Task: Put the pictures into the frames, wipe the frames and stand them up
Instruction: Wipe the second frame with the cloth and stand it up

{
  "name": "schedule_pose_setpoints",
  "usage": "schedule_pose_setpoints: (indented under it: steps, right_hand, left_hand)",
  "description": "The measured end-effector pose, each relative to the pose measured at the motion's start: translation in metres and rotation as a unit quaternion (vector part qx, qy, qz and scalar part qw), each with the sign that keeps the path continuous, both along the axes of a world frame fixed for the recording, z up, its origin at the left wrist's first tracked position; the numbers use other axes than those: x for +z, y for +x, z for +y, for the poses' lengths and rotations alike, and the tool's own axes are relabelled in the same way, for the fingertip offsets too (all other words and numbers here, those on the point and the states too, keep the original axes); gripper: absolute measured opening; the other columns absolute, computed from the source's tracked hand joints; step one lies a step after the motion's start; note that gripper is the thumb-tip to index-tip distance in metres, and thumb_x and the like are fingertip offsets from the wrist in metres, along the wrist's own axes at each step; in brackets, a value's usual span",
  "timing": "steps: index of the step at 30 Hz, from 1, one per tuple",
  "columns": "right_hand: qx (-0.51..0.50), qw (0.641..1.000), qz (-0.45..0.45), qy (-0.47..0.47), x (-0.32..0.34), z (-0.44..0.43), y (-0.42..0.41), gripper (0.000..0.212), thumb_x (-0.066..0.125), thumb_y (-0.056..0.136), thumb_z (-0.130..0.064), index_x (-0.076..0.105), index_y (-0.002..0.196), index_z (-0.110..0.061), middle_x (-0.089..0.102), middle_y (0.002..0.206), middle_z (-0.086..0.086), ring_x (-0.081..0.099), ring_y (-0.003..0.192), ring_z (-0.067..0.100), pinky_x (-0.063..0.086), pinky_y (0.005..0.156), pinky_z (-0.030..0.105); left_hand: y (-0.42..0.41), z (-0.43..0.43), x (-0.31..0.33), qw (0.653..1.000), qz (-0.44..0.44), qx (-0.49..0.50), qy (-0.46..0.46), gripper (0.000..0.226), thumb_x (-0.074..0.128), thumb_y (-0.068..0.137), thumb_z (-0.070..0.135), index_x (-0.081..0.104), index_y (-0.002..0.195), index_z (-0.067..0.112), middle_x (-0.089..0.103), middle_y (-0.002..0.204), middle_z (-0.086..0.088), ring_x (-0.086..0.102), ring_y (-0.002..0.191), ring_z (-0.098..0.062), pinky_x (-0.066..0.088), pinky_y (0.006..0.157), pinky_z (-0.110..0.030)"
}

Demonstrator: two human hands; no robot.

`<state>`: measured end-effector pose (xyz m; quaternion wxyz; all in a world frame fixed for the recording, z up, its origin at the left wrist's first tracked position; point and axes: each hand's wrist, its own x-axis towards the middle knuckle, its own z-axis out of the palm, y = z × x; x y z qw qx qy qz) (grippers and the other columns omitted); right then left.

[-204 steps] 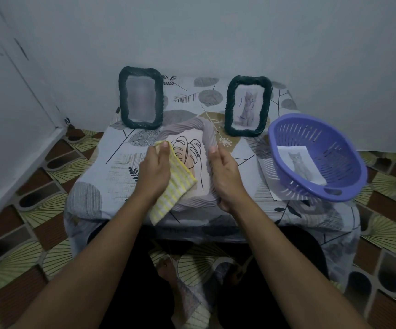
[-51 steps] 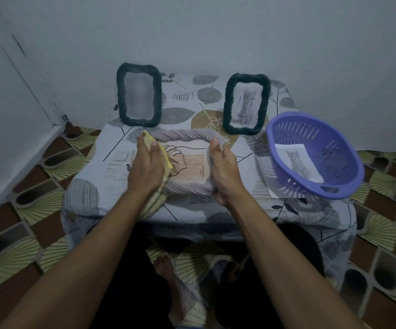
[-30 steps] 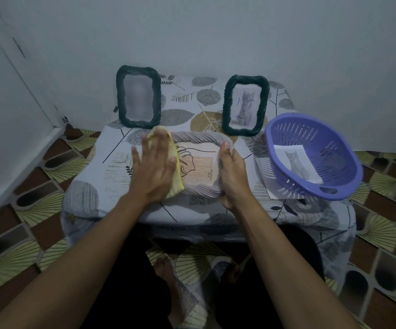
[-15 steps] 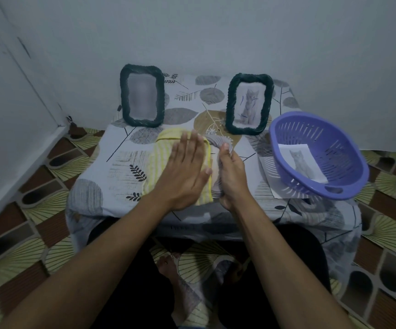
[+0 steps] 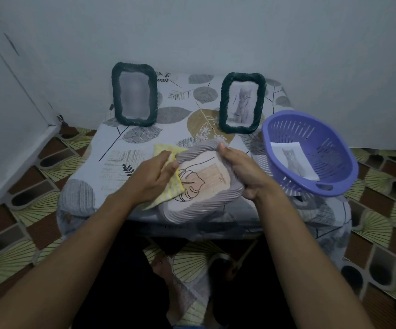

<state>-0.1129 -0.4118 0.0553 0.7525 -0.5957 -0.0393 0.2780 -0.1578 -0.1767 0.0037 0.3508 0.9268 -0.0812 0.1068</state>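
A grey rope-edged frame (image 5: 199,203) with a leaf picture is held tilted over the table's near edge. My right hand (image 5: 244,172) grips its right side. My left hand (image 5: 152,179) holds a yellow cloth (image 5: 172,191) pressed against the frame's left side. Two dark green frames stand upright at the back: the left frame (image 5: 134,93) shows a blurred picture, the right frame (image 5: 241,102) holds a cat picture. Another cat picture (image 5: 293,160) lies inside the purple basket (image 5: 330,186).
The small table has a leaf-patterned cloth (image 5: 130,157) and stands against a pale wall. The purple basket sits on its right edge over a sheet of paper. Patterned floor tiles (image 5: 26,193) surround the table. My legs and feet are below it.
My left hand lay flat with the cloth over the frame's glass; now it has slid to the frame's left side and bunched the cloth. The frame is tilted up more.
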Motion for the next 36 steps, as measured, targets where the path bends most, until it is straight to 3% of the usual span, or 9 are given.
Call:
schedule_pose_setpoints:
  steps: [6,11,15,19,24,26,29,33,36]
  right_hand:
    - [-0.025,0.997,0.049,0.053,0.016,-0.002,0.007,0.042,0.05,0.098,-0.042,0.072,0.098,-0.006,0.071,0.092,0.015,0.065,0.087,0.032,0.051,0.083,0.04]
    - [-0.089,0.974,0.05,0.202,0.012,0.012,-0.001,0.069,0.036,0.099,-0.052,0.054,0.137,0.003,0.061,0.131,0.026,0.058,0.123,0.038,0.045,0.106,0.046]
    - [-0.18,0.957,-0.004,0.227,-0.004,0.041,-0.018,0.061,0.028,0.105,-0.049,0.047,0.144,-0.006,0.058,0.138,0.018,0.055,0.13,0.033,0.043,0.11,0.047]
    - [-0.256,0.95,-0.029,0.175,-0.014,0.06,-0.028,0.05,0.031,0.108,-0.038,0.037,0.151,-0.012,0.055,0.143,0.014,0.057,0.128,0.027,0.047,0.108,0.045]
    - [-0.324,0.931,-0.049,0.158,-0.014,0.058,-0.015,0.044,0.032,0.109,-0.03,0.047,0.142,-0.004,0.061,0.136,0.017,0.058,0.126,0.032,0.043,0.11,0.054]
    - [-0.337,0.927,-0.035,0.159,-0.015,0.054,-0.013,0.043,0.032,0.109,-0.029,0.049,0.14,-0.003,0.062,0.133,0.018,0.06,0.124,0.033,0.044,0.108,0.055]
    - [-0.348,0.923,-0.024,0.161,-0.017,0.051,-0.012,0.041,0.034,0.109,-0.029,0.053,0.135,-0.004,0.064,0.13,0.018,0.06,0.123,0.034,0.044,0.107,0.056]
    - [-0.349,0.926,-0.032,0.14,-0.015,0.052,-0.015,0.034,0.032,0.11,-0.027,0.058,0.125,-0.01,0.067,0.124,0.015,0.064,0.117,0.031,0.048,0.105,0.051]
    - [-0.338,0.932,-0.044,0.124,-0.014,0.052,-0.015,0.034,0.031,0.11,-0.025,0.057,0.123,-0.008,0.068,0.121,0.015,0.065,0.115,0.031,0.052,0.101,0.047]
  left_hand:
    - [-0.01,-0.015,0.013,0.992,-0.008,0.06,-0.11,0.058,0.046,0.095,0.065,0.047,0.071,0.011,0.047,0.062,0.004,0.038,0.053,-0.006,0.031,0.053,-0.028]
    - [-0.002,-0.024,0.019,0.962,-0.024,0.208,-0.172,0.053,0.033,0.106,0.049,0.035,0.062,0.018,0.04,0.059,0.001,0.038,0.057,-0.018,0.028,0.057,-0.036]
    - [0.009,-0.037,0.024,0.934,-0.01,0.304,-0.188,0.055,0.028,0.108,0.04,0.053,0.076,0.004,0.054,0.069,-0.004,0.053,0.075,-0.028,0.034,0.065,-0.036]
    - [0.009,-0.052,0.025,0.921,0.005,0.315,-0.23,0.048,0.026,0.106,0.046,0.053,0.089,0.011,0.058,0.084,-0.005,0.058,0.089,-0.031,0.038,0.074,-0.037]
    - [-0.003,-0.064,0.027,0.959,0.035,0.174,-0.22,0.047,0.028,0.103,0.035,0.031,0.148,0.02,0.032,0.147,-0.004,0.036,0.128,-0.015,0.025,0.105,-0.031]
    - [-0.003,-0.065,0.022,0.972,0.016,0.191,-0.138,0.063,0.031,0.093,0.037,0.024,0.153,0.021,0.019,0.155,-0.002,0.025,0.138,-0.018,0.017,0.112,-0.042]
    - [-0.005,-0.061,0.016,0.96,-0.062,0.237,-0.133,0.056,0.05,0.092,0.037,0.037,0.142,0.016,0.031,0.146,-0.008,0.035,0.132,-0.026,0.028,0.111,-0.052]
    - [-0.009,-0.058,0.008,0.955,-0.197,0.197,-0.097,0.029,0.057,0.097,0.016,0.057,0.123,0.003,0.057,0.122,-0.012,0.051,0.113,-0.021,0.041,0.104,-0.033]
    - [-0.012,-0.059,0.006,0.982,-0.142,0.125,-0.027,0.052,0.036,0.104,0.031,0.04,0.148,0.003,0.042,0.152,-0.014,0.036,0.14,-0.02,0.019,0.115,-0.017]
